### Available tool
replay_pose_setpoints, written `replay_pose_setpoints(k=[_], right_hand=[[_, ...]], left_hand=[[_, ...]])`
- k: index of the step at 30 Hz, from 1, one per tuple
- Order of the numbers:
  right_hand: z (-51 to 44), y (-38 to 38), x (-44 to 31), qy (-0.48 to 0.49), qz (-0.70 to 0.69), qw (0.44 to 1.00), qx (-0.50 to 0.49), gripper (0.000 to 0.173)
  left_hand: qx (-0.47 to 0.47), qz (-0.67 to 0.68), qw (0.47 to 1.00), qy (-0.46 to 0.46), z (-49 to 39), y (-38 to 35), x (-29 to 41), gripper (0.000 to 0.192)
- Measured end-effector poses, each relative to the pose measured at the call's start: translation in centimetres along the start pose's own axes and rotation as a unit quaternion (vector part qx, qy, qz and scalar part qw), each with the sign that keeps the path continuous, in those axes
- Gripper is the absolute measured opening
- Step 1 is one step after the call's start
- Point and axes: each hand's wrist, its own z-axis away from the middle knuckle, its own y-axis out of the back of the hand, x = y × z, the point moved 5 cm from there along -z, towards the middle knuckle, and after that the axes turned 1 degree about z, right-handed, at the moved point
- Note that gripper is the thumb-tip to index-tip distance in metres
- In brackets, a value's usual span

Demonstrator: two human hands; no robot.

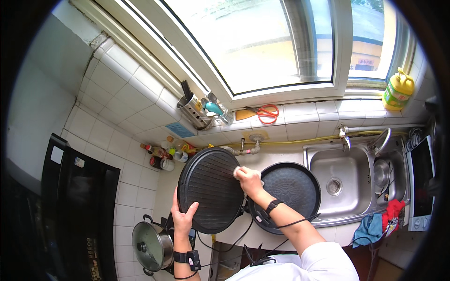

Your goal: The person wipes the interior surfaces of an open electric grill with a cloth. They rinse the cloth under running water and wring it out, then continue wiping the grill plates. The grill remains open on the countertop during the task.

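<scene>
A black electric griddle stands opened on the counter beside the sink. Its ridged upper plate [212, 191] is tilted up on the left, and its round lower pan [286, 182] lies flat on the right. My left hand [182, 214] grips the near left rim of the upper plate, thumb over the ridged face. Bunched in my right hand [249, 179] is a white cloth or paper wad [237, 172], mostly hidden by the fingers, at the right edge of that plate. A dark cord [242, 240] hangs along the front of the counter.
A steel sink [339, 175] adjoins the lower pan, with cloths [369, 228] over its front edge. A glass-lidded pot [151, 246] stands left. Bottles [179, 154] fill the back corner. Scissors [268, 114], a utensil holder [195, 112] and a yellow jug [398, 89] line the sill.
</scene>
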Motion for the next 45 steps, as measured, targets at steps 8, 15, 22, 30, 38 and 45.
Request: replay_pose_setpoints(k=[8,15,22,30,38,45], right_hand=[[-7.6,0.0,-6.6,0.034,-0.294,0.952,0.081,0.013],[-4.4,-0.9,-3.6,0.038,-0.230,0.968,0.088,0.012],[0.0,0.4,3.1,-0.115,-0.131,0.985,0.004,0.013],[-10.0,0.4,-11.7,0.067,-0.334,0.937,0.080,0.018],[-12.0,-0.6,-4.3,-0.071,-0.192,0.971,0.124,0.010],[-10.1,0.0,-9.9,-0.026,-0.272,0.953,0.131,0.010]], left_hand=[[0.000,-0.002,1.000,0.002,-0.2,-0.3,-0.1,0.072],[0.002,0.023,1.000,0.005,-0.1,-0.1,0.2,0.074],[0.004,0.027,1.000,0.013,0.0,-0.4,0.2,0.075],[0.015,-0.001,1.000,0.013,0.0,-0.3,0.3,0.075],[0.010,0.001,1.000,0.005,-0.1,-0.3,0.7,0.075],[0.007,-0.023,1.000,-0.008,0.0,-0.1,0.4,0.076]])
